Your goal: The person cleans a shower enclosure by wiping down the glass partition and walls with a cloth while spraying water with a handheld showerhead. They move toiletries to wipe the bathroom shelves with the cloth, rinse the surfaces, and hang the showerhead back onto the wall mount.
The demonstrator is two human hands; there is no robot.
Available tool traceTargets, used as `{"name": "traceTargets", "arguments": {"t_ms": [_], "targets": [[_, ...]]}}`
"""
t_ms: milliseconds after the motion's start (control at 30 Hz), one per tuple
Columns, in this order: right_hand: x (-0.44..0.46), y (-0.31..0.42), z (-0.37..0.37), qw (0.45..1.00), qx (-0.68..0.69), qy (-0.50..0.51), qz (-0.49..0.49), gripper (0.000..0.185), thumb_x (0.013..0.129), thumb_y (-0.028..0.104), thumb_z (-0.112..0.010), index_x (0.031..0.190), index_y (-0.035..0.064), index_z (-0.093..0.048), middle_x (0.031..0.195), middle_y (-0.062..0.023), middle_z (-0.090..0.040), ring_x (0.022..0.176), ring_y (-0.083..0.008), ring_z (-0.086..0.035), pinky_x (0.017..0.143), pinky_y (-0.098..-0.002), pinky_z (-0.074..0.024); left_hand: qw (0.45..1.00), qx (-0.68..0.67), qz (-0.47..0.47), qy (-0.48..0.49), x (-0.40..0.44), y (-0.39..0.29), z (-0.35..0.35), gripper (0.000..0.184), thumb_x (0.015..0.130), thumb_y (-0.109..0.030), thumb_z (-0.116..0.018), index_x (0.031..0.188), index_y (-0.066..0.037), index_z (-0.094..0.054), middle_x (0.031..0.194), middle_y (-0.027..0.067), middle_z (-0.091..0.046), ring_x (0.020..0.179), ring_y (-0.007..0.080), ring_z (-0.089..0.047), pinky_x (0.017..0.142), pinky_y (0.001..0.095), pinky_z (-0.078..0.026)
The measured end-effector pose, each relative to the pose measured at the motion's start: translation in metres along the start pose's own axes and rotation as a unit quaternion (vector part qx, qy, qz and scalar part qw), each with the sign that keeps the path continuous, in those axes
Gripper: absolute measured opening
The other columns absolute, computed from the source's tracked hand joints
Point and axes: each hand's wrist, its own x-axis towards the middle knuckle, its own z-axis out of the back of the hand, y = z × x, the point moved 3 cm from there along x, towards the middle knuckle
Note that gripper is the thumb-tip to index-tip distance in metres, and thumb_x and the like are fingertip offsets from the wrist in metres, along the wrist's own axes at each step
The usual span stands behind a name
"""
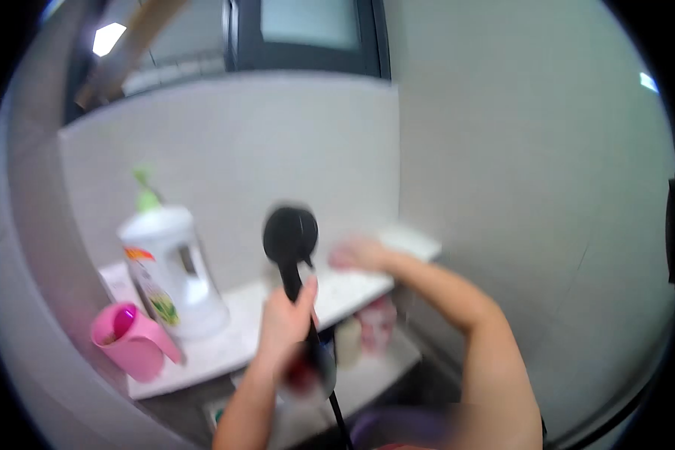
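Observation:
My left hand (281, 322) is wrapped around the handle of a black shower head (290, 234), which points upward in front of the wall. Its black hose (340, 416) runs down below the hand. On the white shelf (240, 311), toward its right end, lies my right hand (358, 253), arm stretched out. Motion smears its fingers, so I cannot make out whether it holds anything. A dark, reddish round shape (304, 373) beside my left wrist is too blurred to name.
At the shelf's left stand a large white pump bottle (169, 270) with a green pump and a pink plastic jug (131, 345). Below are a pink-and-white container (376, 326) and a purple basin (397, 429). Walls close in left and right; a dark-framed window (311, 56) sits above.

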Motion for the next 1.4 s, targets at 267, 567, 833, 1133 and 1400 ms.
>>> {"name": "traceTargets", "arguments": {"t_ms": [267,567,833,1133,1400], "targets": [[-0.087,-0.063,0.031,0.971,0.032,-0.009,-0.236,0.04,0.095,0.042,-0.044,0.109,0.0126,-0.067,0.109,-0.0107,-0.068,0.104,-0.0278,-0.062,0.093,-0.039,-0.0467,0.985,-0.152,-0.085,-0.006,-0.013,0.005,0.002,0.048,0.1,-0.044,-0.052,0.079,-0.001,-0.057,0.066,0.0072,-0.061,0.062,0.0163,-0.062,0.057,0.031,-0.049],[-0.014,0.143,-0.011,0.978,0.185,0.091,0.034,0.033,0.09,0.033,-0.052,0.091,0.0032,-0.064,0.095,-0.0142,-0.068,0.091,-0.0309,-0.062,0.085,-0.0401,-0.0472,0.989,-0.075,-0.112,0.055,-0.012,0.003,-0.001,0.044,0.099,-0.041,-0.055,0.08,-0.002,-0.055,0.066,0.0057,-0.059,0.061,0.0148,-0.06,0.058,0.0304,-0.049],[-0.073,-0.041,0.037,0.977,-0.018,0.065,-0.203,0.052,0.091,0.057,-0.045,0.13,0.0264,-0.061,0.139,-0.0056,-0.056,0.128,-0.0291,-0.051,0.108,-0.0436,-0.0368,0.995,-0.063,-0.042,0.063,-0.009,0.002,-0.002,0.058,0.096,-0.054,-0.053,0.075,0.0,-0.054,0.062,0.0084,-0.061,0.059,0.0176,-0.063,0.058,0.0323,-0.049],[-0.071,-0.066,0.032,0.918,-0.158,-0.018,-0.362,0.044,0.092,0.048,-0.041,0.118,0.0245,-0.067,0.123,-0.0096,-0.065,0.117,-0.0325,-0.058,0.099,-0.0481,-0.0432,0.995,-0.065,-0.033,0.073,-0.002,0.006,-0.007,0.056,0.095,-0.052,-0.054,0.077,0.0,-0.054,0.061,0.0077,-0.058,0.058,0.018,-0.061,0.057,0.0326,-0.048],[-0.116,-0.005,0.027,0.952,-0.122,-0.126,-0.253,0.045,0.093,0.043,-0.041,0.109,0.0114,-0.068,0.114,-0.0141,-0.065,0.111,-0.0325,-0.058,0.096,-0.0421,-0.0451,0.996,-0.044,-0.04,0.072,-0.001,0.005,-0.006,0.061,0.095,-0.056,-0.051,0.075,0.001,-0.057,0.06,0.0099,-0.061,0.058,0.0207,-0.063,0.058,0.0347,-0.048]]}}
